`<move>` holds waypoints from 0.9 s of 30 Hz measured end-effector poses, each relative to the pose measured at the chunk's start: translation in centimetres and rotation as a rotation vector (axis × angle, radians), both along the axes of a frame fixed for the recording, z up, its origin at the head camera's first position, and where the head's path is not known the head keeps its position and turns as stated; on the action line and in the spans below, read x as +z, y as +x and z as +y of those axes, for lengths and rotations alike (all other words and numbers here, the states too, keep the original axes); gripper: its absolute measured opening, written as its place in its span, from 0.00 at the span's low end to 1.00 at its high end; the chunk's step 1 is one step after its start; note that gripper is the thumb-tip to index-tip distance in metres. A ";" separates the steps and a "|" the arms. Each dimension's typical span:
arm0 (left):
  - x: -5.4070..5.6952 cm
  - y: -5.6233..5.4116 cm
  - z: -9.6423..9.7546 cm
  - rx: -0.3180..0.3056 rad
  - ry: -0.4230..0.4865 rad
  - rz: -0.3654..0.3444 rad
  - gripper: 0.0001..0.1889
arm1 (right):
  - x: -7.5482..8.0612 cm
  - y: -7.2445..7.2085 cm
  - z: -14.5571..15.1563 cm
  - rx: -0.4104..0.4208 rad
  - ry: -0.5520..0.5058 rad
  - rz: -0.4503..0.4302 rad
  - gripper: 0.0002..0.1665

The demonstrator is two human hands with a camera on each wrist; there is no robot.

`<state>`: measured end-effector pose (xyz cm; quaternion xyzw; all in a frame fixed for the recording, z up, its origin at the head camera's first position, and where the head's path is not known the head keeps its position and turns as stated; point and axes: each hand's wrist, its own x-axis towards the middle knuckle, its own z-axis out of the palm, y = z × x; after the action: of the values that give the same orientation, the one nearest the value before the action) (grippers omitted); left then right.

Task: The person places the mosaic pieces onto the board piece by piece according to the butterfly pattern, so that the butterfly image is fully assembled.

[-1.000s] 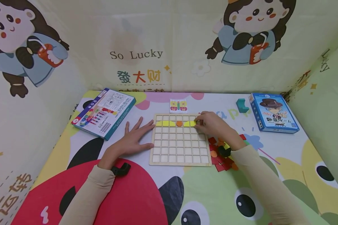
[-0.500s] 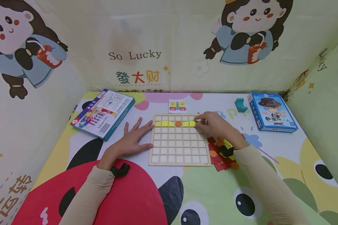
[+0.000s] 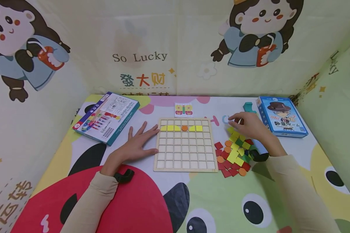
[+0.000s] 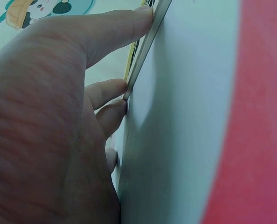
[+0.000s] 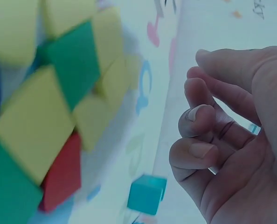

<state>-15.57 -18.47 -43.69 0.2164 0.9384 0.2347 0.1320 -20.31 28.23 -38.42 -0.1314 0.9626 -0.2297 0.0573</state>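
Observation:
A wooden grid board (image 3: 186, 149) lies in the middle of the table. In its second row from the far edge sit several yellow tiles (image 3: 170, 128) with an orange disc (image 3: 184, 128) among them. My left hand (image 3: 138, 145) has its fingers spread, with thumb and fingertips touching the board's left edge; the left wrist view shows the thumb (image 4: 124, 29) against that edge. Above a pile of red, yellow, green and orange tiles (image 3: 234, 155), my right hand (image 3: 249, 127) hovers with loosely bent fingers. Nothing shows between thumb and fingers in the right wrist view.
A small butterfly pattern card (image 3: 184, 110) lies beyond the board. At the left is a flat teal-edged box (image 3: 108, 117), and at the right a blue box (image 3: 282, 116) with a teal block (image 3: 249, 106) beside it. A printed cloth covers the table.
My right hand has left the right end of the yellow row and moved right, over the tile pile, uncovering the row's last yellow tile. The left hand stays at the board.

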 end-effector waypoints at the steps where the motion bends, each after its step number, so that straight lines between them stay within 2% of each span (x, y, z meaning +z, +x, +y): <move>1: 0.0 0.0 0.0 0.001 0.001 0.000 0.48 | 0.0 0.1 0.3 -0.006 -0.003 -0.006 0.19; 6: -0.1 0.0 0.0 0.000 0.001 0.001 0.48 | -0.5 0.4 1.2 -0.024 0.013 -0.046 0.21; 13: -0.3 0.0 0.0 -0.001 0.005 0.005 0.48 | -1.5 0.6 0.9 -0.080 0.055 -0.126 0.28; 20: -0.2 0.0 0.1 0.005 -0.001 0.002 0.48 | -1.9 0.4 0.3 -0.008 0.060 -0.094 0.21; 27: -0.2 -0.1 0.1 0.003 -0.002 -0.004 0.48 | -2.0 0.3 0.2 0.020 0.041 -0.094 0.23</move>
<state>-15.62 -18.42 -43.90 0.2143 0.9387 0.2346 0.1337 -20.06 28.45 -40.42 -0.1291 0.9620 -0.2153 0.1073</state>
